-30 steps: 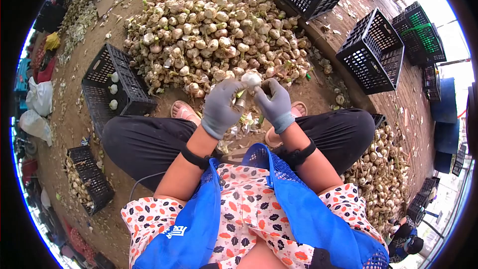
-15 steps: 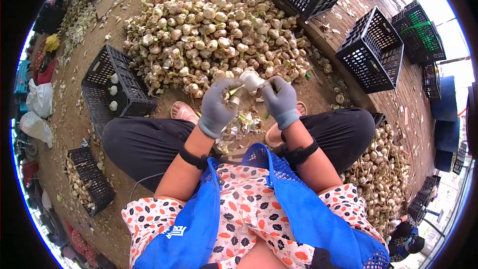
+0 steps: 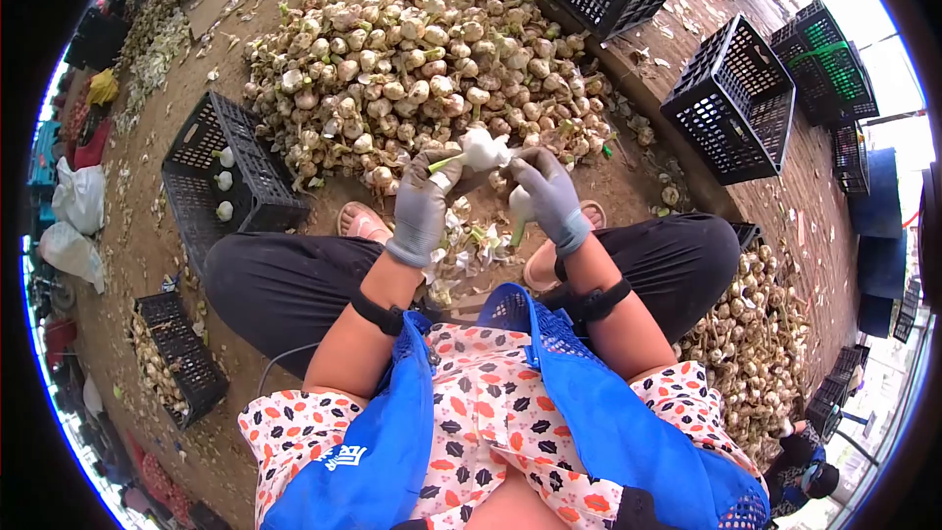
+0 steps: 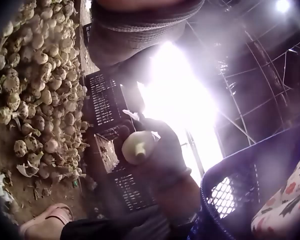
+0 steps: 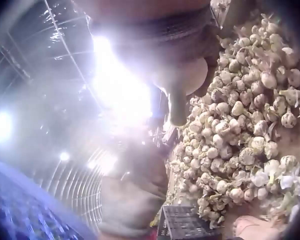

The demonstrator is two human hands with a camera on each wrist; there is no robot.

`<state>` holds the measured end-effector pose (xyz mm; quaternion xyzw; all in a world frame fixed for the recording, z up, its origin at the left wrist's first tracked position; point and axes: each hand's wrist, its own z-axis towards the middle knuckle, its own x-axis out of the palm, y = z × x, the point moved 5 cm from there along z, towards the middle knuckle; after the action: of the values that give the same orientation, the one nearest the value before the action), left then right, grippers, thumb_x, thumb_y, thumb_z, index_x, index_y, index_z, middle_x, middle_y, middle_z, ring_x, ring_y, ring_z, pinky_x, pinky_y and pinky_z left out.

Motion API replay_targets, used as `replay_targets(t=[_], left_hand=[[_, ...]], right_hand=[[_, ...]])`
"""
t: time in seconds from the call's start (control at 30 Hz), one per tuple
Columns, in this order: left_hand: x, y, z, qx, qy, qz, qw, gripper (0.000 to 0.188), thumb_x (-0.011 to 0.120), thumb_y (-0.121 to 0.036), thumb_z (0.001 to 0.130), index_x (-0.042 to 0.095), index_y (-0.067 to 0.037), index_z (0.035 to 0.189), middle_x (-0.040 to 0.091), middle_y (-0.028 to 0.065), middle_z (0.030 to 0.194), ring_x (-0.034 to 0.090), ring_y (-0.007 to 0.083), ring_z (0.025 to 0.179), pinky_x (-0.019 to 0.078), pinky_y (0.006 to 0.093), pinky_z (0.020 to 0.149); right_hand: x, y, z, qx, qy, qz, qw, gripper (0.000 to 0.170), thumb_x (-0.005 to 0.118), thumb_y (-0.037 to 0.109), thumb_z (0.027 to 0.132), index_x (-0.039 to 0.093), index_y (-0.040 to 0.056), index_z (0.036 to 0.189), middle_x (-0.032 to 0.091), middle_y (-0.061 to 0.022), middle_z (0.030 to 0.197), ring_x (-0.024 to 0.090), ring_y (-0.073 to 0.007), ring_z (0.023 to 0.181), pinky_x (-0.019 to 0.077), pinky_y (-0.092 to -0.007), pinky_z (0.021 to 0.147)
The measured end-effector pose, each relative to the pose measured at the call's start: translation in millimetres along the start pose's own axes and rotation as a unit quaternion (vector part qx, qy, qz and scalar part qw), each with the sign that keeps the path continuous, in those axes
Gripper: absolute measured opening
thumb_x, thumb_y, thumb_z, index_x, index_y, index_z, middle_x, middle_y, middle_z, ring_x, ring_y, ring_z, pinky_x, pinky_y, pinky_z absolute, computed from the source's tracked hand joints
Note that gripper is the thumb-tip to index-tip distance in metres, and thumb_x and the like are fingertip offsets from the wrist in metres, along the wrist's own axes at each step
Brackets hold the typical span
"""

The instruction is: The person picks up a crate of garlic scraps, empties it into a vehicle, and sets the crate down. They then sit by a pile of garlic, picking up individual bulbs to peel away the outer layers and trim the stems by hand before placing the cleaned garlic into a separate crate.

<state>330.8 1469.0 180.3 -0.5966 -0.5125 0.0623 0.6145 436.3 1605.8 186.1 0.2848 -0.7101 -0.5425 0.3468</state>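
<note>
A white garlic bulb (image 3: 481,149) is held up between both gloved hands, its cut green stem pointing left and loose papery skin on its right side. My left hand (image 3: 420,204) grips it from the stem side. At the skin side, my right hand (image 3: 549,198) has its fingertips pinched at the papery flap. A second garlic bulb (image 3: 521,202) sits under the right hand's fingers with its stem downward; this bulb (image 4: 138,147) faces the left wrist view stem first. In the right wrist view, that bulb (image 5: 196,77) hangs below the glove, and glare washes out much beyond.
A large heap of garlic (image 3: 392,59) lies on the ground ahead. At left, a black crate (image 3: 204,201) contains several white bulbs. Peelings (image 3: 476,245) lie between the sandalled feet. More black crates (image 3: 731,103) stand at right, near another garlic pile (image 3: 746,344).
The bulb between the hands has shifted slightly left, and papery skin now flares at its right side. My right hand has turned, and the second bulb shows beneath its fingers.
</note>
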Motion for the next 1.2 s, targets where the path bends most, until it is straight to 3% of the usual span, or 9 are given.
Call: replay_targets(t=[0.17,0.2,0.3,0.57,0.7,0.8,1.0,1.1,1.2], left_hand=[[-2.2,5.2,1.9,0.061,0.014,0.209,0.976,0.016,0.054,-0.013,0.093,0.058,0.000,0.102,0.064,0.0086,0.090,0.064,0.0182,0.082,0.0542,0.0296,0.078],[9.0,-2.5,-4.3,-0.084,0.032,0.092,0.992,0.020,0.052,-0.018,0.094,0.059,0.000,0.103,0.065,0.0092,0.086,0.065,0.0214,0.080,0.0542,0.0333,0.079],[-3.6,0.9,-2.5,-0.173,0.044,-0.115,0.977,0.028,0.047,-0.026,0.096,0.059,-0.003,0.105,0.065,0.0097,0.092,0.066,0.0236,0.082,0.0533,0.0426,0.083],[3.3,6.8,-2.7,-0.172,0.013,-0.112,0.979,0.028,0.048,-0.024,0.096,0.058,-0.005,0.113,0.065,0.0104,0.097,0.066,0.0237,0.086,0.0534,0.0398,0.083],[0.5,12.6,-0.9,-0.101,0.037,0.047,0.993,0.029,0.052,-0.025,0.095,0.059,-0.004,0.114,0.064,0.0094,0.101,0.063,0.0168,0.089,0.0510,0.0315,0.084],[-6.5,1.7,-3.2,-0.005,-0.006,0.358,0.934,0.029,0.050,-0.022,0.096,0.059,0.001,0.111,0.063,0.0071,0.104,0.058,0.0117,0.092,0.0461,0.0266,0.085],[7.1,5.8,-4.1,-0.062,0.013,-0.001,0.998,0.024,0.049,-0.019,0.096,0.060,0.000,0.104,0.062,0.0062,0.100,0.057,0.0108,0.091,0.0454,0.0256,0.084],[-3.7,2.2,-3.2,0.056,0.021,0.346,0.936,0.020,0.049,-0.014,0.094,0.059,0.001,0.103,0.061,0.0065,0.102,0.059,0.0141,0.092,0.0472,0.0294,0.088],[-9.9,16.3,-3.1,-0.014,0.049,0.303,0.952,0.020,0.049,-0.011,0.093,0.056,-0.001,0.109,0.060,0.0078,0.106,0.059,0.0206,0.098,0.0464,0.0370,0.094]], right_hand=[[6.2,1.0,-5.6,-0.054,0.029,-0.188,0.980,0.024,0.061,0.022,0.089,0.054,-0.0003,0.088,0.058,-0.0068,0.077,0.058,-0.0139,0.070,0.0500,-0.0283,0.064],[6.3,15.0,-9.4,-0.027,0.012,-0.005,1.000,0.025,0.060,0.024,0.090,0.054,0.0003,0.086,0.058,-0.0076,0.076,0.060,-0.0159,0.072,0.0509,-0.0295,0.064],[-8.1,24.9,-5.4,-0.008,0.021,0.332,0.943,0.022,0.055,0.024,0.091,0.051,0.0019,0.093,0.059,-0.0091,0.077,0.062,-0.0203,0.075,0.0541,-0.0327,0.065],[7.5,3.7,-7.5,-0.052,0.020,-0.184,0.981,0.031,0.072,0.027,0.076,0.057,0.0009,0.086,0.060,-0.0040,0.077,0.058,-0.0096,0.075,0.0472,-0.0259,0.065],[10.4,14.4,-12.0,-0.058,-0.005,-0.409,0.911,0.040,0.068,0.038,0.077,0.059,0.0011,0.087,0.060,-0.0144,0.077,0.059,-0.0272,0.071,0.0463,-0.0343,0.066],[6.9,5.8,-8.5,-0.087,-0.008,-0.368,0.926,0.037,0.064,0.037,0.079,0.059,0.0012,0.087,0.060,-0.0182,0.078,0.059,-0.0337,0.074,0.0462,-0.0385,0.067],[6.3,6.1,-11.7,-0.092,-0.009,-0.290,0.953,0.027,0.060,0.028,0.082,0.060,0.0012,0.086,0.060,-0.0180,0.076,0.060,-0.0338,0.075,0.0466,-0.0388,0.067],[13.9,21.5,-18.0,-0.082,-0.013,-0.321,0.944,0.024,0.059,0.025,0.082,0.059,0.0014,0.084,0.061,-0.0173,0.076,0.061,-0.0320,0.074,0.0469,-0.0377,0.066],[11.8,17.6,-17.1,-0.086,-0.041,-0.371,0.924,0.025,0.060,0.026,0.082,0.059,0.0017,0.082,0.062,-0.0163,0.076,0.062,-0.0289,0.072,0.0474,-0.0362,0.065]])
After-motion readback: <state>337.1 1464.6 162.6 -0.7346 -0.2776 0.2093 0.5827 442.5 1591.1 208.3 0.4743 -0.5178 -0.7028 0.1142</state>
